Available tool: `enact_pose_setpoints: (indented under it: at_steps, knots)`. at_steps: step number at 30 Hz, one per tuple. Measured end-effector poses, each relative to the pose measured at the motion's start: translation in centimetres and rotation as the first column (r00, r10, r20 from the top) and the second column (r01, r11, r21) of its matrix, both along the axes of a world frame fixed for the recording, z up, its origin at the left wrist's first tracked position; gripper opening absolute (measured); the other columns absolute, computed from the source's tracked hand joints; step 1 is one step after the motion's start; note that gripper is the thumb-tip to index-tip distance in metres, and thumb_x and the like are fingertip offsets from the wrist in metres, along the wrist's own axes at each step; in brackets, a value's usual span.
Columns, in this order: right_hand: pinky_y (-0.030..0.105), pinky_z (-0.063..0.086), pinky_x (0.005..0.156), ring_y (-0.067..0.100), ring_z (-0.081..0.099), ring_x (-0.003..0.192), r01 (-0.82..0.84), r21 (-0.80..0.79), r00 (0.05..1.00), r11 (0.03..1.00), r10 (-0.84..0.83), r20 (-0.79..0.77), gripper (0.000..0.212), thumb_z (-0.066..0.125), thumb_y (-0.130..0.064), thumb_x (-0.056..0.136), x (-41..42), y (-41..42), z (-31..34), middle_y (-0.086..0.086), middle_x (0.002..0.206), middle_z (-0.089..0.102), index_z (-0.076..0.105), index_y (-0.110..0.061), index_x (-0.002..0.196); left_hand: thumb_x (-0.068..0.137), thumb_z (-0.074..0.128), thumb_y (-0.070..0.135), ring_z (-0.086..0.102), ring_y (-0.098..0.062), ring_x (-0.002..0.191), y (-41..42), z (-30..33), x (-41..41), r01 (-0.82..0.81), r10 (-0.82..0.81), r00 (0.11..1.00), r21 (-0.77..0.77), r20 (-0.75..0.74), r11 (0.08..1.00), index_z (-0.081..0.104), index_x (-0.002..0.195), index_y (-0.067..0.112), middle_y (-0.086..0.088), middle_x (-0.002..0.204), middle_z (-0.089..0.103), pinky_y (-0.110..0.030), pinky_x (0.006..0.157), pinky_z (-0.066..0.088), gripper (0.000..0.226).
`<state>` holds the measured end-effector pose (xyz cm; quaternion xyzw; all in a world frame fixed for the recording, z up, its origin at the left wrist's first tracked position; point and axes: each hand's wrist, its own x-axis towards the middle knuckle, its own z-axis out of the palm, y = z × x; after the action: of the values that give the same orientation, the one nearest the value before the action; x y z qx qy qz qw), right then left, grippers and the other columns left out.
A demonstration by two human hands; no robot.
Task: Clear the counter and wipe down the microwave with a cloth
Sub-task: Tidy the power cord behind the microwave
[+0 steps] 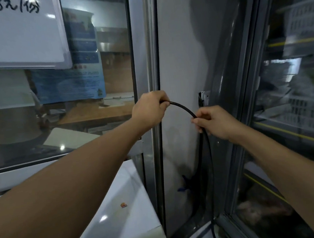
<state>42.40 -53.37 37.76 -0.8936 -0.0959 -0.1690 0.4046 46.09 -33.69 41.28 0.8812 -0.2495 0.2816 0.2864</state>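
Both hands on black power cord (184, 108), in front of grey wall panel (177, 60). L hand (149, 111) fist clenched round cord end, R hand (214, 122) pinching it lower; cord arcs btwn them, then drops along panel. White appliance top (121, 194) left of panel, microwave not identifiable.

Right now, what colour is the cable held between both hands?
Black. The cable arcs between the left hand and right hand; head view.

Narrow wall gap (177, 60) between metal frame (148, 43) and fridge door (252, 72) (black cable (183, 108) arching across)
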Motion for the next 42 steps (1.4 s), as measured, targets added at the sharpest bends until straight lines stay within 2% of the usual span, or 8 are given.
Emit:
enact_pose_setpoints:
  at_steps: [8, 12, 16, 24, 29, 33, 38, 42]
  knots:
    - [0.026, 0.053, 0.058, 0.015, 0.061, 0.066, 0.053, -0.038, 0.992, 0.998, -0.057, -0.112, 0.017, 0.057, -0.014, 0.093, -3.3, -0.8, 2.2, 0.004, 0.073, 0.065, 0.065, -0.009, 0.079, 0.094, 0.053, 0.019, 0.053, -0.007, 0.068, 1.0, 0.8, -1.4, -0.001, -0.018, 0.994, -0.176, -0.106, 0.984, 0.059, 0.089, 0.020, 0.002, 0.081, 0.060, -0.022, 0.062, 0.043, 0.007]
    - [0.030, 0.055, 0.057, 0.018, 0.060, 0.064, 0.123, 0.103, 0.992, 0.987, -0.118, -0.053, 0.019, 0.058, -0.010, 0.092, -3.6, -1.1, 4.1, 0.009, 0.073, 0.063, 0.062, -0.007, 0.074, 0.087, 0.065, 0.020, 0.052, -0.018, 0.113, 0.8, -0.4, -2.6, -0.041, 0.022, 0.995, -0.185, -0.099, 0.982, 0.051, 0.125, 0.017, -0.004, 0.124, 0.053, -0.032, 0.099, 0.044, 0.040]
    - [0.030, 0.058, 0.056, 0.016, 0.059, 0.062, 0.194, 0.196, 0.980, 0.961, -0.198, 0.004, 0.011, 0.059, -0.009, 0.091, -3.3, -1.3, 6.1, 0.009, 0.074, 0.061, 0.064, -0.004, 0.082, 0.084, 0.068, 0.021, 0.044, -0.019, 0.124, 0.2, -1.7, -3.6, -0.032, 0.020, 0.997, -0.167, -0.076, 0.986, 0.046, 0.130, 0.020, -0.002, 0.133, 0.045, -0.031, 0.102, 0.037, 0.051]
    - [0.029, 0.058, 0.055, 0.020, 0.058, 0.061, 0.193, 0.224, 0.975, 0.955, -0.212, 0.064, 0.020, 0.057, -0.005, 0.092, -1.7, -0.1, 9.5, 0.009, 0.068, 0.058, 0.059, -0.006, 0.072, 0.087, 0.065, 0.017, 0.054, -0.014, 0.110, -4.0, -5.5, -3.5, 0.128, -0.267, 0.876, -0.342, -0.400, 0.931, 0.051, 0.127, 0.011, -0.003, 0.117, 0.059, -0.018, 0.090, 0.041, 0.042]
    - [0.033, 0.059, 0.060, 0.019, 0.059, 0.061, 0.213, 0.208, 0.963, 0.955, -0.241, 0.118, 0.019, 0.058, -0.005, 0.091, -0.8, 0.3, 11.1, 0.008, 0.067, 0.059, 0.061, -0.007, 0.072, 0.092, 0.057, 0.010, 0.057, -0.013, 0.087, -5.5, -7.5, -3.8, 0.130, -0.408, 0.737, -0.480, -0.539, 0.868, 0.052, 0.120, 0.004, -0.009, 0.088, 0.062, 0.001, 0.055, 0.041, 0.029]
    - [0.029, 0.058, 0.055, 0.018, 0.062, 0.062, 0.246, 0.213, 0.950, 0.946, -0.279, 0.138, 0.014, 0.058, -0.005, 0.091, -0.1, -0.2, 11.2, 0.008, 0.070, 0.061, 0.063, -0.006, 0.078, 0.093, 0.051, 0.001, 0.059, -0.013, 0.072, -4.5, -6.9, -3.3, 0.039, -0.419, 0.757, -0.605, -0.501, 0.795, 0.059, 0.096, 0.003, -0.005, 0.077, 0.061, -0.014, 0.067, 0.048, 0.009]
    - [0.022, 0.052, 0.046, 0.016, 0.061, 0.062, 0.265, 0.275, 0.938, 0.924, -0.313, 0.150, 0.014, 0.057, -0.005, 0.092, 0.9, -1.1, 11.0, 0.008, 0.071, 0.061, 0.064, -0.006, 0.081, 0.091, 0.056, -0.001, 0.052, -0.012, 0.055, -1.9, -4.7, -2.1, 0.035, -0.402, 0.808, -0.645, -0.431, 0.763, 0.060, 0.092, -0.001, -0.006, 0.070, 0.058, -0.016, 0.051, 0.049, 0.004]
    - [0.018, 0.050, 0.042, 0.014, 0.059, 0.060, 0.280, 0.343, 0.929, 0.896, -0.343, 0.138, 0.021, 0.054, -0.005, 0.094, 1.8, -1.0, 10.6, 0.007, 0.072, 0.060, 0.062, -0.009, 0.075, 0.087, 0.063, 0.005, 0.050, -0.004, 0.045, 0.8, -2.9, -0.8, 0.038, -0.310, 0.860, -0.554, -0.406, 0.832, 0.064, 0.080, 0.008, -0.002, 0.064, 0.060, -0.010, 0.041, 0.041, 0.008]
